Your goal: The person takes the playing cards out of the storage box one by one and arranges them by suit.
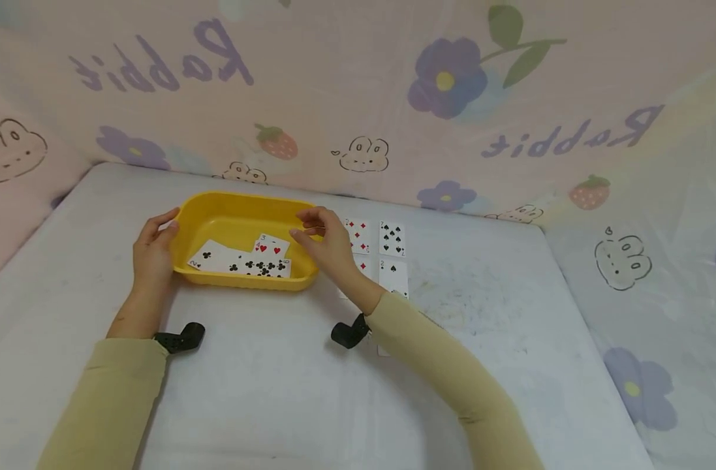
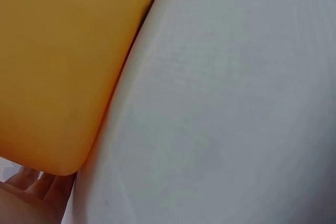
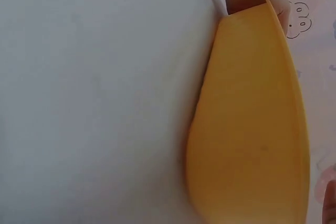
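A yellow plastic tub (image 1: 240, 282) stands on the table. My left hand (image 1: 152, 251) holds its left end, with fingers on the outside and the thumb at the rim. Several overlapping playing cards (image 1: 219, 256) lie face up inside, clubs and red hearts among them. Over the tub's right end is my right hand (image 1: 332, 247), its fingers loosely bent and thumb apart from them; no card shows between them. In the right wrist view only a fingertip (image 3: 329, 203) of it appears, apart from the tub's outer wall.
Right of the tub, face-up cards lie in two columns, including a seven of spades (image 1: 391, 238), a two of spades (image 1: 393, 277) and a diamond card (image 1: 359, 234). My right forearm partly covers some. Patterned fabric (image 1: 334, 85) rises behind the white table (image 1: 264, 391).
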The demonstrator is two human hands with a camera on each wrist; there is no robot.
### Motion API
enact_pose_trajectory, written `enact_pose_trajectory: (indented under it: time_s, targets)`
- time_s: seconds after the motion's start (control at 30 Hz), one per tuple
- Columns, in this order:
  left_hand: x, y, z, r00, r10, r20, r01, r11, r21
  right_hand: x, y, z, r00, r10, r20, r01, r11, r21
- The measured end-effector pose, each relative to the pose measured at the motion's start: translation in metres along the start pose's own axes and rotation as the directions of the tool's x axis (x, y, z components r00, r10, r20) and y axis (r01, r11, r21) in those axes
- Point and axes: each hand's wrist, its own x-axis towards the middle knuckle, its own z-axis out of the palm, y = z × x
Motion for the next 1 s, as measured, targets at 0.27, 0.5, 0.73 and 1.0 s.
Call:
enact_pose_trajectory:
  time_s: [0.27, 0.5, 0.73, 1.0]
  targets:
    - [-0.001, 0.001, 0.0, 1.0, 0.004, -0.004, -0.004, 0.999, 0.051, 0.019, -0.004, 0.027, 0.991, 0.127, 0.031, -0.125, 0.99, -0.059]
    - [-0.002, 0.0, -0.001, 0.999, 0.034, -0.006, -0.033, 0.997, 0.075, 0.03, 0.003, 0.045, 0.953, 0.3, 0.05, -0.293, 0.95, -0.108]
    - [-0.003, -0.001, -0.002, 0.999, 0.025, -0.024, -0.023, 0.996, 0.084, 0.036, 0.012, 0.057, 0.903, 0.424, 0.064, -0.39, 0.874, -0.289]
    - [-0.001, -0.001, 0.0, 0.999, 0.041, -0.023, -0.04, 0.998, 0.049, 0.036, 0.012, 0.06, 0.863, 0.473, 0.179, -0.315, 0.78, -0.541]
